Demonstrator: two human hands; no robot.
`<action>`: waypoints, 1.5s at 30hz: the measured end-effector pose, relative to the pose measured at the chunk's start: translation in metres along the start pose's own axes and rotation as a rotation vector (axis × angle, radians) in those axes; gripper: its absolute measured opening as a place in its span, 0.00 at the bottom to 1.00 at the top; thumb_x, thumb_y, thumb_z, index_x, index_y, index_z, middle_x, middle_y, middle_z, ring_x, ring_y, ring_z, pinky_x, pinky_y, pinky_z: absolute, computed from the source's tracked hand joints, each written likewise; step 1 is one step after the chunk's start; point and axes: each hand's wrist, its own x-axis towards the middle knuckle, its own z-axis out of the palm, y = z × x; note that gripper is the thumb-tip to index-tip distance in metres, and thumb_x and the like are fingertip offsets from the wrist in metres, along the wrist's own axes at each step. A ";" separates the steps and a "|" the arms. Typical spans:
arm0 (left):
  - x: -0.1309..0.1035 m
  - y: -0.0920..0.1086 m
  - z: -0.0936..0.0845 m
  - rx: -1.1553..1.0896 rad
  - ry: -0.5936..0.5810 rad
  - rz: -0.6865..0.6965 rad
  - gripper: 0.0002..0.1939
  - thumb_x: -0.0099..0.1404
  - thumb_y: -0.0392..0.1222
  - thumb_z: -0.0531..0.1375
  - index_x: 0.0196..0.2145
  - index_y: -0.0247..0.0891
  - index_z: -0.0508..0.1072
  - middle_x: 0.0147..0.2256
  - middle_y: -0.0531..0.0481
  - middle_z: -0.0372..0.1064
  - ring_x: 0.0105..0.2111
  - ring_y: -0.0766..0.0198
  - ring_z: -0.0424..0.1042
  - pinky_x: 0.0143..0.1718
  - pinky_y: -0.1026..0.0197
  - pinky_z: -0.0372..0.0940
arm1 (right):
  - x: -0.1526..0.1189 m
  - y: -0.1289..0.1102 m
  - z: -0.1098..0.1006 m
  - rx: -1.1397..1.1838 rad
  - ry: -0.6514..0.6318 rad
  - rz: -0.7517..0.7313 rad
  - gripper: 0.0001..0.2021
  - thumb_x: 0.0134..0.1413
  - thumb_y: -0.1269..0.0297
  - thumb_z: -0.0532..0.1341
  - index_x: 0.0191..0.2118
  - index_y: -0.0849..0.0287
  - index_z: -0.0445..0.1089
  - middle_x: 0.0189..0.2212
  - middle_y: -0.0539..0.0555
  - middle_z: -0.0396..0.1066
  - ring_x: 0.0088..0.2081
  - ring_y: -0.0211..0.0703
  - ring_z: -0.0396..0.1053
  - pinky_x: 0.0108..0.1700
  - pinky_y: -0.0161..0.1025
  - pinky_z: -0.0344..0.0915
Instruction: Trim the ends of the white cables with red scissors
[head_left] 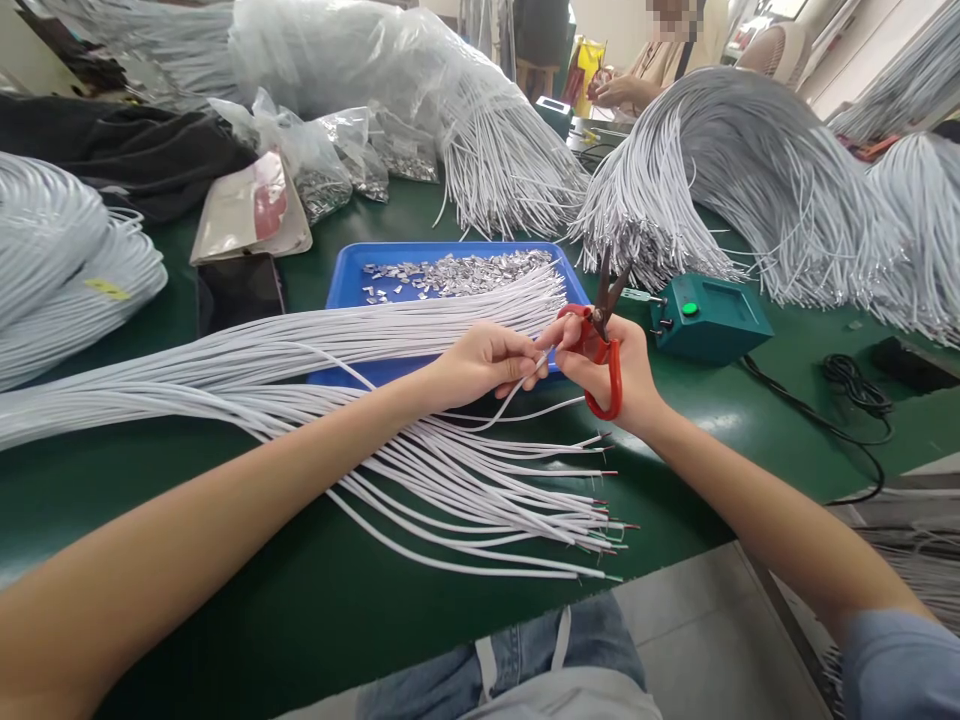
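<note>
Head view: at the far left a coil (67,265) of white cable lies beside a phone (238,290) and a pouch (255,205). To their right, a blue tray (335,285) holds small metal bits (480,270), with one bundle (420,335) of cables lying across it; a bump to the tray or a tug on the bundle could scatter the bits. Nearer the person, loose cables (465,485) fan out over the green table (480,640) beneath the left forearm, so a sweep of that arm could tangle the two groups or bend the thin bared wires. The left hand (476,365) pinches one white cable (516,398) close to its end, in front of the tray. The right hand (634,375) has red-handled scissors (615,385) looped on its fingers, blades slightly parted and pointing away, while its fingertips come to the same cable end; whether they grip it too, I cannot tell. A twist of that wrist could bring the blades against the cables behind, and working with the scissors on might loosen the hold on so fine an end. Further right, a green box (709,325) could shift if its black lead (806,410) were snagged. As for writing, the coil's yellow label (107,290) is too blurred to read, and no brand is legible on the pouch or box.
</note>
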 end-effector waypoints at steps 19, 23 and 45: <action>0.002 -0.003 0.000 -0.087 0.008 -0.057 0.19 0.52 0.51 0.69 0.28 0.29 0.74 0.20 0.52 0.66 0.15 0.76 0.59 0.14 0.72 0.54 | 0.002 0.004 -0.004 -0.116 0.014 -0.118 0.06 0.43 0.73 0.60 0.26 0.57 0.62 0.26 0.47 0.69 0.30 0.37 0.67 0.36 0.39 0.66; 0.003 -0.003 0.001 -0.060 0.072 -0.015 0.19 0.52 0.50 0.69 0.27 0.28 0.74 0.21 0.52 0.67 0.16 0.76 0.60 0.16 0.73 0.56 | 0.001 0.004 -0.003 -0.231 0.055 -0.131 0.06 0.43 0.72 0.60 0.26 0.56 0.61 0.26 0.48 0.68 0.30 0.38 0.65 0.34 0.39 0.63; 0.001 0.004 0.006 0.020 0.296 0.021 0.18 0.50 0.50 0.69 0.27 0.30 0.73 0.21 0.51 0.70 0.16 0.75 0.61 0.17 0.71 0.59 | 0.014 0.021 -0.016 -0.403 0.268 0.068 0.02 0.42 0.70 0.60 0.27 0.58 0.65 0.29 0.52 0.74 0.30 0.42 0.69 0.36 0.40 0.65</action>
